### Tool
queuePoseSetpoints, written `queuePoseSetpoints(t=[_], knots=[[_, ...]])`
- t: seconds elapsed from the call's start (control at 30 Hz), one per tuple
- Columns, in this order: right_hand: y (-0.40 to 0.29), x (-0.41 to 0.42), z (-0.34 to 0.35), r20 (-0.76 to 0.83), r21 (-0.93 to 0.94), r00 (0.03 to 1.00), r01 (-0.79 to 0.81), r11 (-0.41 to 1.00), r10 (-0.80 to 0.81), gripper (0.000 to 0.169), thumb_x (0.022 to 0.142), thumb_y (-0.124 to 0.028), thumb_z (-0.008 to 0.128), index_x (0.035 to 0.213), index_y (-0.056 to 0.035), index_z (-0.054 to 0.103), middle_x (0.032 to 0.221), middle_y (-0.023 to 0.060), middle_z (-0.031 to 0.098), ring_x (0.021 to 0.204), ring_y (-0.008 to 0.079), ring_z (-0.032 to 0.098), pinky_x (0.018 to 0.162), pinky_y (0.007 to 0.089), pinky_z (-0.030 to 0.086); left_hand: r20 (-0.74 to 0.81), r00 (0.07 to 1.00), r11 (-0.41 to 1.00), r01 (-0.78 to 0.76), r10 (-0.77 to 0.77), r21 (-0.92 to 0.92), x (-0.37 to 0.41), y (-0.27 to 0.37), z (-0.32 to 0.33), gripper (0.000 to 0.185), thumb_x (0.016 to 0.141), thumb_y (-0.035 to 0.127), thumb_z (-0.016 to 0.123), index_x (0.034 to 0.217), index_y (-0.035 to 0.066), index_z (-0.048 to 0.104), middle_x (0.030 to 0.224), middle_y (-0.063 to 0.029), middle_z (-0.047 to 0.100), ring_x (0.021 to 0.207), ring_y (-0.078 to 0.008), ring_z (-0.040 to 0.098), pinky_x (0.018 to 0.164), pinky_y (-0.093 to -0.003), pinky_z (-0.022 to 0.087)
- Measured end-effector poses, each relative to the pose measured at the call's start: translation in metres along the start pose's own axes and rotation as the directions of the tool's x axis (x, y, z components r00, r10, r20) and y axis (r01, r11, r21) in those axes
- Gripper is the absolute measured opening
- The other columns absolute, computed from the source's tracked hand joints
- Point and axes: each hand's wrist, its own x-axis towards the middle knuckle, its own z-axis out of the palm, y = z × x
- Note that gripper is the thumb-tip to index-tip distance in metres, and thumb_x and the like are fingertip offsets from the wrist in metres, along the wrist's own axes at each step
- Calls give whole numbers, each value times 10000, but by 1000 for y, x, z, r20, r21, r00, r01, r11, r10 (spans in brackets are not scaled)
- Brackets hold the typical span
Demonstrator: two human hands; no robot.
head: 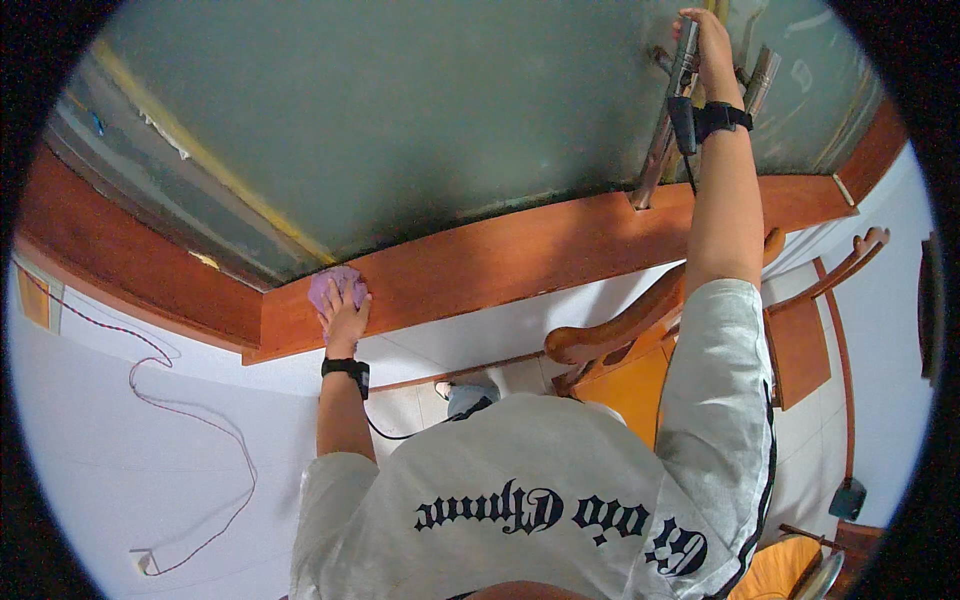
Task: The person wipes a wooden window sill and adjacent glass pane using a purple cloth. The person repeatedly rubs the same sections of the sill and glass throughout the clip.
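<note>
My left hand (346,311) lies with its fingers spread over a crumpled purple cloth (327,291), pressing it against the reddish-brown wooden window frame (480,262) near its left corner. Up at the top right, my right hand (706,37) is closed around a shiny metal tube (664,135), whose lower end meets a notch in the frame. The fingertips of that hand are partly hidden. Another metal tube (763,75) stands just right of my right wrist. Behind the frame is a large greenish, cloudy glass pane (465,120) with a yellowish strip at the left.
A thin red-and-black cable (244,442) hangs along the white wall at left. Below the frame at right stands a carved wooden chair (622,322) with an orange-brown seat. A round wooden stool (780,570) and a small black box (847,499) are at lower right.
</note>
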Motion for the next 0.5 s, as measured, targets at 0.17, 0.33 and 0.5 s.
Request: queuePoseSetpoints(t=[0.17, 0.33, 0.5], knots=[[27, 29, -20, 81, -67, 991, 110, 992, -104, 232, 898, -258, 474, 973, -77, 599, 826, 71, 621, 766, 171, 613, 668, 274, 475, 78, 997, 992, 7, 3, -128, 2, -13, -7, 605, 882, 534, 386, 1409, 266, 260, 1516, -49, 55, 1377, -331, 96, 1070, -558, 80], [31, 38, -24, 51, -109, 995, 90, 990, -85, 254, 850, -307, 498, 933, -100, 619, 777, 59, 638, 687, 143, 590, 570, 265, 432, -20, 998, 996, 54, -55, -67, 12, -56, 6, 588, 889, 535, 368, 1400, 255, 292, 1513, -42, 82, 1368, -335, 125, 1066, -556, 116], [26, 33, -19, 24, -71, 998, 60, 996, -58, 230, 848, -267, 497, 923, -80, 609, 756, 60, 618, 673, 154, 589, 586, 264, 447, 21, 985, 985, 173, -173, -5, 24, -122, 8, 602, 898, 529, 348, 1401, 203, 302, 1509, -53, 91, 1363, -341, 135, 1064, -548, 146]])
